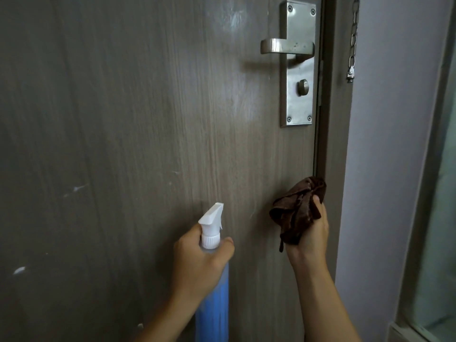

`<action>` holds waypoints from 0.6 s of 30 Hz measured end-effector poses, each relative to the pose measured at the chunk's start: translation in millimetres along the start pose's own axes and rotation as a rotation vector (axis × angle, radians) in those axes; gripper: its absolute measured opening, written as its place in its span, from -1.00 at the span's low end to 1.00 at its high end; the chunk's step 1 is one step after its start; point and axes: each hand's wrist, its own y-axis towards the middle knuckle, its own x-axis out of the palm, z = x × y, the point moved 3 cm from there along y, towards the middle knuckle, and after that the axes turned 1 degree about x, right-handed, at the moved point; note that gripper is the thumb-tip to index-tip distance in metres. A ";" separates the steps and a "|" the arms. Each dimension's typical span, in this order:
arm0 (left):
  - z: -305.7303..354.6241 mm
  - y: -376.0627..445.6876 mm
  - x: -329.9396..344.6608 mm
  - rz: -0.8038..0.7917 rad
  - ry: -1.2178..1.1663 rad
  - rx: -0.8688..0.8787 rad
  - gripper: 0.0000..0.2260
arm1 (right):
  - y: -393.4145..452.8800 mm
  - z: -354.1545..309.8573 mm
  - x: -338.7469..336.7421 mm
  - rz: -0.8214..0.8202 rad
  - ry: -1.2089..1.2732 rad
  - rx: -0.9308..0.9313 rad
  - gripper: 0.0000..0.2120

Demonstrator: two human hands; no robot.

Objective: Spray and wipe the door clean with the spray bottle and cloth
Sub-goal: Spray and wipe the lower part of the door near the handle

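While left hand [197,257] grips the spray bottle [212,280] and right hand [311,233] clutches the brown cloth [298,208], best aim the nozzle at the white smears on the door [123,119] left of the latch edge, then wipe.

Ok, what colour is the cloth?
Dark brown. The cloth is bunched in the right hand, clearest in the head view.

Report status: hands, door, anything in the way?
Left hand grips spray bottle, right hand grips brown cloth. Door shows white marks. Nothing in the way.

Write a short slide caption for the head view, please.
Left hand grips spray bottle, right hand holds brown cloth at grey door.
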 end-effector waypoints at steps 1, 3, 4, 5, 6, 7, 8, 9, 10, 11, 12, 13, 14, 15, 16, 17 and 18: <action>3.2 2.4 -0.1 0.004 -0.001 0.015 -0.73 | 2.8 -3.2 2.0 -0.008 0.006 0.005 -0.60; 8.2 6.5 -0.4 0.009 -0.006 0.037 -0.73 | 8.4 -8.7 5.7 -0.033 0.029 0.016 -0.61; 9.9 8.1 -0.7 0.010 -0.009 0.041 -0.73 | 10.3 -11.1 7.6 -0.043 0.043 0.023 -0.61; 10.8 9.6 -0.7 0.010 -0.013 0.045 -0.72 | 11.7 -12.9 8.5 -0.054 0.059 0.034 -0.62; 11.5 10.4 -0.3 0.008 -0.018 0.050 -0.71 | 12.8 -14.0 9.1 -0.068 0.077 0.053 -0.65; 11.7 11.0 0.4 0.007 -0.024 0.052 -0.72 | 14.0 -14.7 9.6 -0.090 0.098 0.077 -0.70; 12.2 11.2 1.5 0.007 -0.029 0.050 -0.73 | 13.7 -15.5 10.6 -0.121 0.120 0.103 -0.76; 12.4 11.1 2.5 0.010 -0.032 0.047 -0.72 | 12.5 -15.4 11.5 -0.143 0.136 0.125 -0.79; 12.5 10.7 3.3 0.011 -0.035 0.045 -0.73 | 11.6 -14.5 10.9 -0.152 0.144 0.145 -0.79; 12.3 9.9 4.3 0.011 -0.040 0.044 -0.74 | 10.9 -13.4 9.9 -0.154 0.138 0.161 -0.79; 12.0 9.1 4.9 0.010 -0.047 0.041 -0.75 | 9.5 -12.3 9.1 -0.153 0.115 0.176 -0.78; 11.5 8.4 5.2 0.009 -0.051 0.040 -0.74 | 8.5 -11.1 7.4 -0.151 0.079 0.187 -0.75; 11.2 7.7 5.4 0.009 -0.049 0.039 -0.74 | 9.0 -10.6 4.7 -0.149 0.052 0.199 -0.72; 11.1 7.3 5.5 0.009 -0.041 0.040 -0.75 | 9.6 -11.9 2.7 -0.144 0.033 0.206 -0.71; 11.6 6.7 5.3 0.007 -0.033 0.040 -0.76 | 9.5 -14.3 1.7 -0.146 0.025 0.212 -0.72; 12.0 6.2 4.8 0.006 -0.026 0.042 -0.79 | 8.8 -17.8 1.0 -0.146 0.032 0.231 -0.70; 12.8 5.9 4.1 0.004 -0.023 0.045 -0.83 | 8.3 -22.1 0.3 -0.152 0.050 0.265 -0.65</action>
